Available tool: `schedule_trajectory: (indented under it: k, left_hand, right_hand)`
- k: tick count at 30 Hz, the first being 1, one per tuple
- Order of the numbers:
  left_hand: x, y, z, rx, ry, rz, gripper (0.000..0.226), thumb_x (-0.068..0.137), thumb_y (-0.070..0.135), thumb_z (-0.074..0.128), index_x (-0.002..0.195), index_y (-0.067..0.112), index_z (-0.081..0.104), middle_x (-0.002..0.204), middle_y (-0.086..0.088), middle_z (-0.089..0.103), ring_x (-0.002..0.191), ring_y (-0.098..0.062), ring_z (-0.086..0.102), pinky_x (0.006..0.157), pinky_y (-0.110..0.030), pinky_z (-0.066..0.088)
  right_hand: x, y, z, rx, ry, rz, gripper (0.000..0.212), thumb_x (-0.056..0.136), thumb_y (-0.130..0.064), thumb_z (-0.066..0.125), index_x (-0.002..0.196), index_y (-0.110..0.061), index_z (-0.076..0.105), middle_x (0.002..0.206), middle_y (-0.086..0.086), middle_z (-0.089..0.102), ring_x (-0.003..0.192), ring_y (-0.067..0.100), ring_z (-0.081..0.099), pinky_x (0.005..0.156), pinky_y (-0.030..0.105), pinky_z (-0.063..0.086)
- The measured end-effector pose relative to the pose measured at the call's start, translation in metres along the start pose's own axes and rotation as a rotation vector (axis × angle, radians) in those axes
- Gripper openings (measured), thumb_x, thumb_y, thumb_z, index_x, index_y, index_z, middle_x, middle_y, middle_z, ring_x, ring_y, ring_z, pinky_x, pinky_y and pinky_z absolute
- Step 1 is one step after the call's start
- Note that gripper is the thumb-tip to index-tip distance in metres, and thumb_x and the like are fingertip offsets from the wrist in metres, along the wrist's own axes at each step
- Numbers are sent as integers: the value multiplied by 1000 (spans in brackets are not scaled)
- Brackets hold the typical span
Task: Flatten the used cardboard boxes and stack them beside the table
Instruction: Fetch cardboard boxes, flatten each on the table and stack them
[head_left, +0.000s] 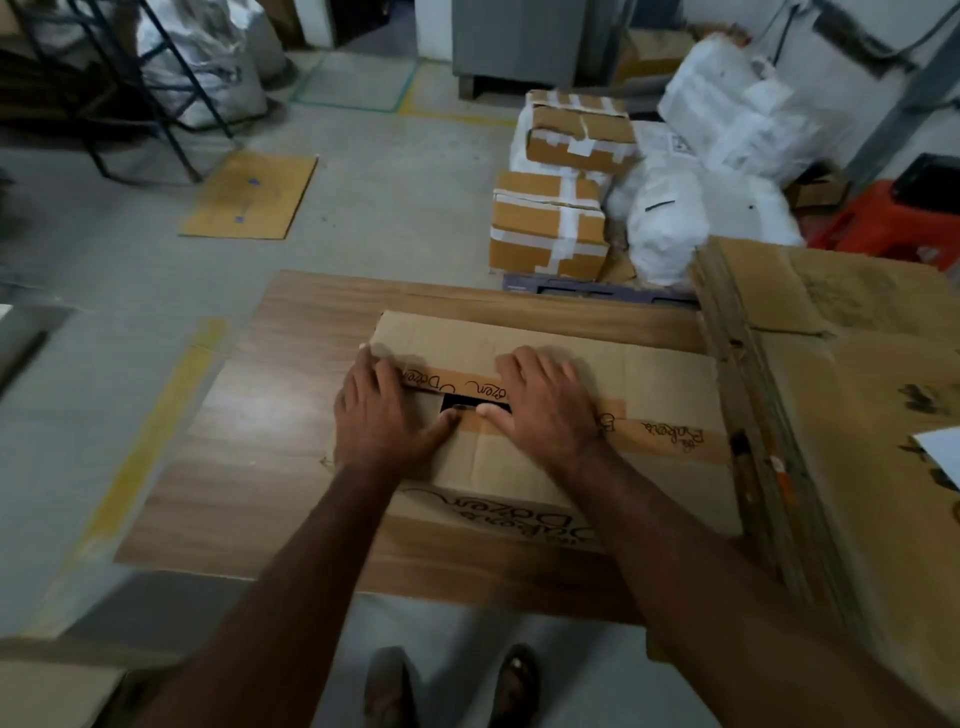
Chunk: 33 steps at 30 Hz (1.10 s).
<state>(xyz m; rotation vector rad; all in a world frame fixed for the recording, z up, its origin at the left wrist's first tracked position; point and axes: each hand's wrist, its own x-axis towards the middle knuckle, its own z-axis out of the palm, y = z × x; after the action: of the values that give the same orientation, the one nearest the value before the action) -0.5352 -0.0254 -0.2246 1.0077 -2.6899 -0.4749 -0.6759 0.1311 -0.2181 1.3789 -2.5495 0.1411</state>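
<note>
A brown cardboard box (649, 374) with orange printed tape lies on the wooden table (270, 441). Both palms press flat on its top. My left hand (382, 415) rests on the box's left part, fingers spread. My right hand (545, 405) rests near the middle, fingers spread. Both thumbs point toward a dark gap (467, 402) in the taped seam between them. A stack of flattened cardboard (852, 415) lies at the table's right side, touching the box's right edge.
Two taped cartons (550, 228) and white sacks (670, 223) stand on the floor beyond the table. A flat cardboard sheet (252, 195) lies on the floor at the far left. A red stool (883, 218) stands at the right. My sandalled feet (452, 686) show below the table edge.
</note>
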Motion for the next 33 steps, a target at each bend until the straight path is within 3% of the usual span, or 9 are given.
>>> schedule_trajectory:
  k: [4,9,15,19,22,25,28,31,33]
  left_hand:
    - [2,-2,2,-32,107,40,99,70,81,64,131,8,39,147,-19,34,135,-37,35,110,-52,41]
    - [-3,-2,3,4,249,117,88,73,77,65,119,5,43,137,-21,37,123,-40,38,99,-47,40]
    - [5,16,-8,226,-35,-58,98,75,83,59,137,9,41,135,-13,40,125,-30,37,101,-43,48]
    - [26,49,-18,424,-120,-172,82,84,70,63,133,6,51,132,-17,48,122,-32,43,91,-42,51]
    - [32,66,-26,515,-147,-100,55,99,55,50,124,7,60,121,-16,62,112,-30,56,87,-37,48]
    - [29,67,-42,502,-146,-14,43,105,46,42,115,11,64,109,-11,69,98,-29,65,75,-36,48]
    - [28,70,-54,596,-183,106,28,102,38,55,117,16,62,98,-4,67,76,-21,58,64,-33,44]
    - [24,76,-49,601,-226,96,33,94,34,70,119,14,59,102,-3,65,83,-17,61,68,-29,47]
    - [25,77,-44,598,-210,58,29,97,31,67,118,12,63,109,-7,66,92,-18,64,72,-27,50]
  right_hand:
    - [7,7,22,30,95,-10,50,99,-52,53,125,-11,63,118,8,66,105,27,63,89,43,53]
    - [11,1,29,98,313,121,39,108,-42,46,110,-12,70,94,4,71,79,21,67,69,35,57]
    - [13,2,35,86,308,144,35,107,-42,47,111,-14,68,96,4,69,80,21,65,66,34,55]
    - [12,3,37,93,314,137,34,104,-42,52,113,-13,69,99,5,71,86,23,67,72,36,55]
    - [13,6,34,136,337,169,34,101,-44,57,117,-16,70,104,3,72,93,23,67,75,36,52]
    - [12,4,31,144,303,184,45,99,-44,62,141,-29,58,123,-1,70,111,25,66,87,41,49]
    - [14,0,24,180,278,157,63,92,-34,74,149,-33,48,126,2,72,119,30,66,96,51,50]
    - [15,0,20,202,298,159,68,83,-23,84,144,-29,56,119,3,75,113,28,70,88,48,54]
    - [14,-1,19,188,346,145,66,81,-18,85,141,-27,60,116,3,76,111,25,71,86,46,55]
